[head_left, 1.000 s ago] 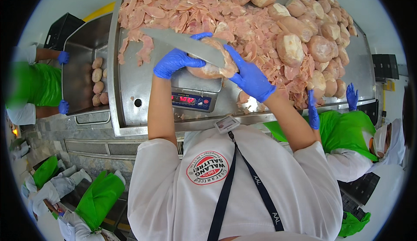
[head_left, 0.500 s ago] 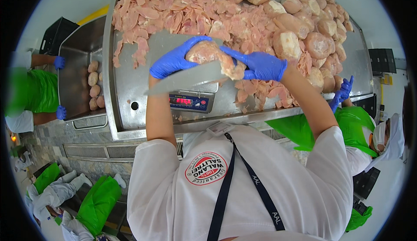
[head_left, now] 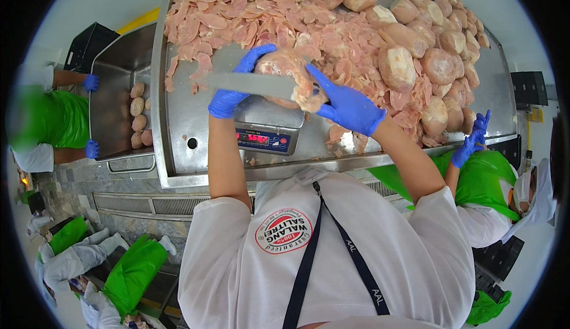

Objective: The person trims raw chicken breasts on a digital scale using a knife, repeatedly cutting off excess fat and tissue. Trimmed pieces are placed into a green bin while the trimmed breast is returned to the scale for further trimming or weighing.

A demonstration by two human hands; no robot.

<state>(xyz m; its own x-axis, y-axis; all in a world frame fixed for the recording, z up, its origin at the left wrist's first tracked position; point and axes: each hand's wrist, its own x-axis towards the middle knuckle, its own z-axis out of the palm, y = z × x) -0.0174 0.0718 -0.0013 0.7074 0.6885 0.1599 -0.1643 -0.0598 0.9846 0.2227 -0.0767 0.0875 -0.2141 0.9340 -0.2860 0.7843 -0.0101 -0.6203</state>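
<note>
My left hand (head_left: 230, 94), in a blue glove, grips a pale pink chunk of meat (head_left: 282, 71) above the steel table (head_left: 184, 115). A wide knife (head_left: 261, 84) crosses in front of that hand and the chunk, its blade pointing left. The blade's right end meets my gloved right hand (head_left: 353, 105), which is closed around the handle end; the handle itself is hidden. A ragged flap of meat (head_left: 309, 99) hangs at the blade's right end. My right thumb and forefinger reach up along the chunk's right side. Beneath sits a digital scale (head_left: 264, 140) with a red lit display.
Thin meat slices (head_left: 231, 14) heap across the table's far side. Rounded meat chunks (head_left: 439, 65) pile up at the right. A steel tub (head_left: 113, 68) with several chunks stands left, beside a person in a green apron (head_left: 53, 121). Another person's blue-gloved hand (head_left: 475, 133) is at right.
The knife blade has swung up and levelled across my left hand. My right hand has shifted slightly down, its fingers more stretched. The other person's hand at right has opened wider.
</note>
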